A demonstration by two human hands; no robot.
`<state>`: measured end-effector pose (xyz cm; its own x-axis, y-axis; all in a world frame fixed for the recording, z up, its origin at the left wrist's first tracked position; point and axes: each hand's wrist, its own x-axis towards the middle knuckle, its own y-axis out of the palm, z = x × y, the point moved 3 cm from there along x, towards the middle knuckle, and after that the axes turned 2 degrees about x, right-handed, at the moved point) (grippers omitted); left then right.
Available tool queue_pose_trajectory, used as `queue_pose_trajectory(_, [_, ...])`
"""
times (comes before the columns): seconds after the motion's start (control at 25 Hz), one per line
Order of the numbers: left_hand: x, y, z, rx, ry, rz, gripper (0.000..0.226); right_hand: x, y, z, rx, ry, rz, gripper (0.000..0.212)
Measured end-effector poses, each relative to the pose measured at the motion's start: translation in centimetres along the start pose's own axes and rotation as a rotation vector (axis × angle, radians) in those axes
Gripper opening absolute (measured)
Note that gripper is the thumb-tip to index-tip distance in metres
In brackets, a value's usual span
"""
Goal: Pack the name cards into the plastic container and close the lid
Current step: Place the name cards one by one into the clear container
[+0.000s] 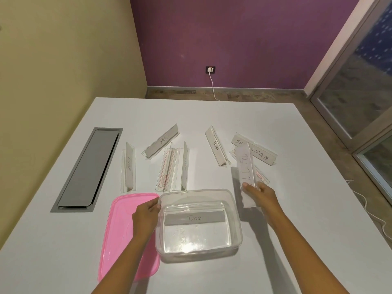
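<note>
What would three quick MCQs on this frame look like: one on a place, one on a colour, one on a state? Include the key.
1. Where does the lid lie?
A. On the container
B. On the table, left of the container
C. Against the wall

2. What colour is the lid?
A. Blue
B. Pink
C. Green

3. What is the right hand doing?
A. Holding a name card
B. Resting flat and empty on the table
C. Pressing the lid shut

Key: B, the lid lies flat beside the clear container, which is open. B, it is plainly pink. A, the right hand grips a lifted card while the left hand holds the container's rim; only the DOG card lies inside.
</note>
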<state>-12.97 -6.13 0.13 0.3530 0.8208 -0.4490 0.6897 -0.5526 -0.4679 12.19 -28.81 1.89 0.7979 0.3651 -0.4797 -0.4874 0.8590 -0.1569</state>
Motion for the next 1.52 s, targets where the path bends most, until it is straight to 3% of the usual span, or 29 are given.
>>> queue_pose_trajectory(0.08, [0.0,-0.1,0.0,-0.004,-0.002,0.006,0.034,-1.6,1.0,1.4,-0.001,-0.112,0.152,0.029])
queue_pose_trajectory(0.24, [0.0,-0.2,0.0,0.001,-0.011,0.025,0.034,-4.3,3.8,2.9,-0.235,-0.256,0.367,0.048])
queue_pose_trajectory(0.4, [0.2,-0.7,0.4,-0.053,-0.028,0.115,0.035,-4.9,6.7,1.5,-0.604,-0.351,0.413,0.058])
queue_pose_trajectory(0.6, [0.4,-1.0,0.8,-0.102,-0.032,0.193,0.037,-3.7,8.6,-1.3,-1.013,-0.524,0.460,0.055])
queue_pose_trajectory(0.92, [0.0,-0.9,0.7,-0.068,0.015,0.167,0.035,-1.5,10.7,-3.3,-1.260,-0.634,0.509,0.035])
queue_pose_trajectory(1.16, [-0.2,-0.8,0.4,-0.030,0.036,0.138,0.035,-1.8,11.2,-4.7,-1.305,-0.693,0.401,0.040])
queue_pose_trajectory(1.28, [-0.2,-0.9,0.4,-0.030,0.036,0.141,0.036,-3.1,11.3,-4.1,-1.173,-0.766,0.338,0.039])
queue_pose_trajectory(1.4, [-0.1,-0.9,0.4,-0.018,0.037,0.130,0.036,-3.8,10.2,-1.6,-0.999,-1.025,0.100,0.025])
queue_pose_trajectory(1.52, [-0.1,-0.8,0.4,0.011,0.057,0.109,0.034,-2.3,7.8,0.9,-0.862,-1.092,-0.120,0.020])
